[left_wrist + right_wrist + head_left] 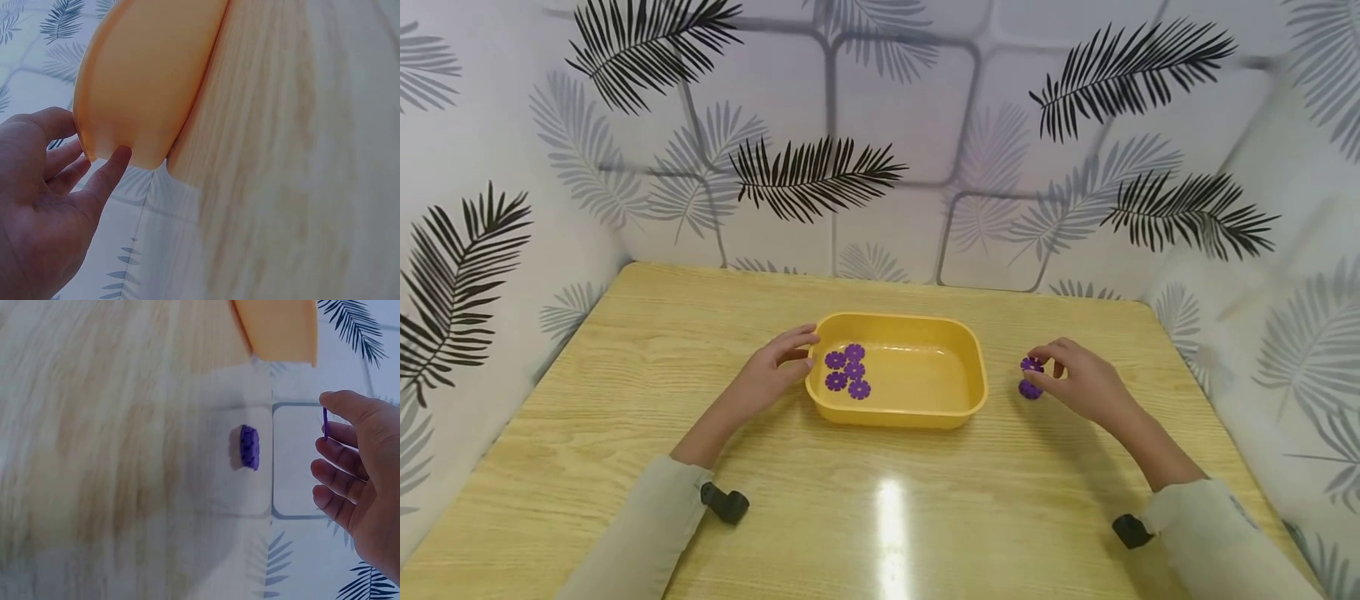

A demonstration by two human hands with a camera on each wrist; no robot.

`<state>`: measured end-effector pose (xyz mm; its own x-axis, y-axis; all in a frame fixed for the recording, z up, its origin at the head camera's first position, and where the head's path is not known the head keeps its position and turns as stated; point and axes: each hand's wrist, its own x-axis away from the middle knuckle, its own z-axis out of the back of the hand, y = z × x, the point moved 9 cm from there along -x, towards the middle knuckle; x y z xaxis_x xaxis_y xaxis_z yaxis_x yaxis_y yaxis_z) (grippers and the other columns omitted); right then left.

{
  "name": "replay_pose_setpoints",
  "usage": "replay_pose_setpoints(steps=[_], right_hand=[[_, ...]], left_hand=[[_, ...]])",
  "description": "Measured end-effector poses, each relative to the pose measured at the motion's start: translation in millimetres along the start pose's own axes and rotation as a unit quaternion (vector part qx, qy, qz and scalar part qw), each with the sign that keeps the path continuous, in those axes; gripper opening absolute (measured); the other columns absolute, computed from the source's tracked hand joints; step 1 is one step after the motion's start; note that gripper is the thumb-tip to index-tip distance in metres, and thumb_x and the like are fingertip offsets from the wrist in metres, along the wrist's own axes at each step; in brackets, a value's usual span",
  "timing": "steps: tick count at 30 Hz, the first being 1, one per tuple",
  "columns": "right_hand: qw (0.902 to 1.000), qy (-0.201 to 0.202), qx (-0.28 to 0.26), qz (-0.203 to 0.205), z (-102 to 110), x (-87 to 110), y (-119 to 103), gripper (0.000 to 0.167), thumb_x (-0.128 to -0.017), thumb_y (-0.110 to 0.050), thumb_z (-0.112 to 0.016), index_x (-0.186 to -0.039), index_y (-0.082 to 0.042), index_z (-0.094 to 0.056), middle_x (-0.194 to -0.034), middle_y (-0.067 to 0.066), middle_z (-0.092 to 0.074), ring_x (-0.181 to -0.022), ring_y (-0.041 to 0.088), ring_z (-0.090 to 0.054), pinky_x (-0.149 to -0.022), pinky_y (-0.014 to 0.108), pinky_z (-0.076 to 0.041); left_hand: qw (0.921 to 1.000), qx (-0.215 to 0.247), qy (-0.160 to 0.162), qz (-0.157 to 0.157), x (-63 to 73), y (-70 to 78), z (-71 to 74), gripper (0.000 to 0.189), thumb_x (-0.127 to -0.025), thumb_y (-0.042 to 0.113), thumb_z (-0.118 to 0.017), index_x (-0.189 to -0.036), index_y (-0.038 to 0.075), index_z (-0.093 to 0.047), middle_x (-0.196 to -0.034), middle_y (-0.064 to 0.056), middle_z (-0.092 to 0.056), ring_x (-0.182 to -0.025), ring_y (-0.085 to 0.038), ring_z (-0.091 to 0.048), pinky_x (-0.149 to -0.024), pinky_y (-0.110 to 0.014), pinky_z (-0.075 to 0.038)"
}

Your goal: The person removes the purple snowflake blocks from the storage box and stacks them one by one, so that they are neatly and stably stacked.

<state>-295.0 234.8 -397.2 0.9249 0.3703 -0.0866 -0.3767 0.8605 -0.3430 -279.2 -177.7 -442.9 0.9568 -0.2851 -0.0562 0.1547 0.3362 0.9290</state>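
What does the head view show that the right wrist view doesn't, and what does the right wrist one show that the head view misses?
Only the head view: the left hand at one end of the yellow tray, the five purple pieces lying inside it, and both sleeves.

Only the right wrist view: the layered side of the purple stack, and the held piece seen edge-on.

Both share: the right hand pinching that piece, the stack, part of the tray, the wooden table and the leaf-patterned backdrop.

On the tabletop (790, 517), a disc stack (1030, 390) sat right of the basin (917, 379), in whose left half lay five interlocking discs (854, 370).
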Motion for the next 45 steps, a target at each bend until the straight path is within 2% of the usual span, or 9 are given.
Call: replay_pose_setpoints(steps=[15, 28, 34, 45], right_hand=[[0.9982, -0.034, 0.027, -0.042, -21.9, 4.1, 30.8, 0.038, -0.096, -0.036, -0.067, -0.122, -0.008, -0.069, -0.105, 0.007, -0.065, -0.078, 0.017, -0.054, -0.059, 0.029, -0.041], [0.9986, -0.023, 0.033, -0.035, -32.5, 4.4, 36.9, 0.036, -0.096, -0.036, -0.068, -0.119, -0.008, -0.07, -0.098, 0.005, -0.065, -0.076, 0.016, -0.054, -0.059, 0.029, -0.042], [0.9983, -0.029, 0.03, -0.04, -38.8, 3.1, 38.7, 0.038, -0.096, -0.036, -0.068, -0.121, -0.007, -0.07, -0.1, 0.006, -0.066, -0.079, 0.017, -0.057, -0.062, 0.031, -0.045], [0.998, -0.033, 0.026, -0.048, -39.3, 2.9, 39.1, 0.045, -0.095, -0.038, -0.069, -0.126, -0.005, -0.067, -0.105, 0.009, -0.067, -0.084, 0.02, -0.061, -0.066, 0.037, -0.051]], left_hand=[[1.0, 0.006, -0.006, 0.004, 0.6, 1.7, -1.5, 0.047, -0.104, 0.025, -0.057, -0.148, 0.008, -0.05, -0.165, -0.001, -0.031, -0.142, -0.036, -0.043, -0.112, -0.05, -0.045], [1.0, 0.004, -0.008, 0.003, -0.6, -1.4, -2.2, 0.048, -0.104, 0.025, -0.056, -0.148, 0.009, -0.049, -0.165, 0.0, -0.031, -0.142, -0.035, -0.043, -0.113, -0.05, -0.044], [0.9999, 0.0, -0.007, 0.009, -1.1, -2.9, -1.5, 0.047, -0.104, 0.024, -0.056, -0.148, 0.009, -0.049, -0.165, 0.002, -0.03, -0.142, -0.035, -0.043, -0.111, -0.051, -0.045], [1.0, 0.001, -0.008, 0.003, -1.1, -1.8, -2.2, 0.047, -0.105, 0.024, -0.055, -0.149, 0.008, -0.049, -0.165, 0.001, -0.03, -0.142, -0.035, -0.043, -0.112, -0.051, -0.044]])
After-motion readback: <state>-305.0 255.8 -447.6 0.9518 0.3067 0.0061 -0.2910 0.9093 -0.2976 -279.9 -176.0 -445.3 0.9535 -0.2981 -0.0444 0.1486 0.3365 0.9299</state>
